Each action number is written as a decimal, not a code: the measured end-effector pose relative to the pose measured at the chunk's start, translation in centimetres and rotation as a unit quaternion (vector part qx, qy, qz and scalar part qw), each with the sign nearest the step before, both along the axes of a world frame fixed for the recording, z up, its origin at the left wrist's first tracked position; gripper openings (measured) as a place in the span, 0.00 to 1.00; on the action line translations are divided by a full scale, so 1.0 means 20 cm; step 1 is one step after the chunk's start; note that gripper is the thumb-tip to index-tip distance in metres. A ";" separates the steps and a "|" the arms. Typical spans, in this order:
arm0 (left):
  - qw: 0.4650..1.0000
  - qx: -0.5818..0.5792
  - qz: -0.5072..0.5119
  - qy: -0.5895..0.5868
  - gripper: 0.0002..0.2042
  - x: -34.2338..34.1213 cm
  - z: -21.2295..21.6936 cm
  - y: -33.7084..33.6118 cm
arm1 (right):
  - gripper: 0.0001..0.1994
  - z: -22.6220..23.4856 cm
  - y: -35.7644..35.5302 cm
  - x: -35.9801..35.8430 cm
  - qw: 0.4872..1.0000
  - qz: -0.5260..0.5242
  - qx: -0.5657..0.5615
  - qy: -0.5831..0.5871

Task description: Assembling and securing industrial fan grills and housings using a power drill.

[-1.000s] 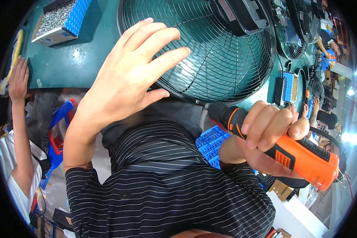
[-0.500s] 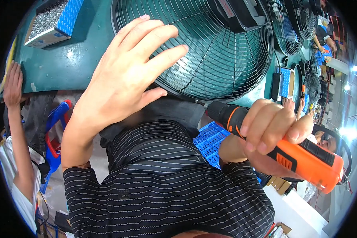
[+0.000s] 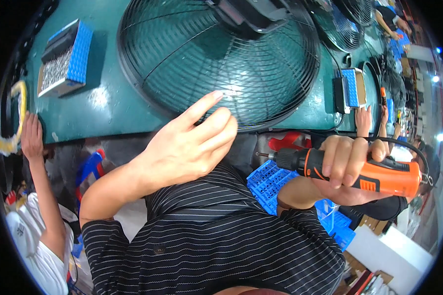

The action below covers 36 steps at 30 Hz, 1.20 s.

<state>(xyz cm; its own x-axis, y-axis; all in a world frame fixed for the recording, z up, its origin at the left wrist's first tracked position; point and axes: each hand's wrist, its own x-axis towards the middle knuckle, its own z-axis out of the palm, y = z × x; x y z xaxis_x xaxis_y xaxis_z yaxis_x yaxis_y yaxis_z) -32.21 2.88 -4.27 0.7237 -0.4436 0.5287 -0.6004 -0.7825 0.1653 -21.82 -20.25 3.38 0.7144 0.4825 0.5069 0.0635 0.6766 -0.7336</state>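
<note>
A round black wire fan guard point(image 3: 182, 69) lies on the green table, with a black motor housing point(image 3: 251, 17) at its far middle. Over the guard's near edge is my left hand point(image 3: 192, 142), open, its index finger stretched out and the others bent; its thumb is hidden. Whether the fingertips touch the wires I cannot tell. My right hand point(image 3: 347, 162) is wrapped round an orange and black electric screwdriver point(image 3: 386, 178). The tool lies nearly level, its bit point(image 3: 262, 154) pointing left, below the table's front edge and apart from the guard.
An open blue and white box point(image 3: 79, 59) of small metal screws stands on the table point(image 3: 103, 98) at left. More fan guards point(image 3: 349, 29) stand at the far right, near another small box point(image 3: 362, 86). Blue plastic crates point(image 3: 266, 184) sit below. Another person's hand point(image 3: 32, 135) rests at the left edge.
My left hand has moved down and right, and its fingers have bent more. The screwdriver has levelled out, its bit now away from the guard's rim. The view has shifted.
</note>
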 end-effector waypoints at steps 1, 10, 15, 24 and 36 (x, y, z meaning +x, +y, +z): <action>1.000 0.002 0.010 -0.001 0.14 0.00 0.00 -0.01 | 0.33 -0.01 -0.03 0.00 1.000 -0.014 0.002 -0.002; 0.996 -0.027 0.081 0.031 0.11 0.02 -0.02 -0.08 | 0.34 -0.07 -0.28 0.09 0.997 -0.068 0.010 -0.016; 0.993 0.018 0.100 0.053 0.13 0.01 0.01 -0.11 | 0.36 -0.11 -0.36 0.14 0.993 -0.105 0.046 -0.001; 0.990 0.090 0.053 0.099 0.12 -0.11 0.04 -0.06 | 0.51 -0.20 -0.40 0.20 0.992 -0.102 0.077 0.019; 0.989 0.141 -0.005 0.049 0.12 0.16 0.44 -0.04 | 0.52 -0.35 -0.52 0.21 0.958 -0.123 0.204 0.159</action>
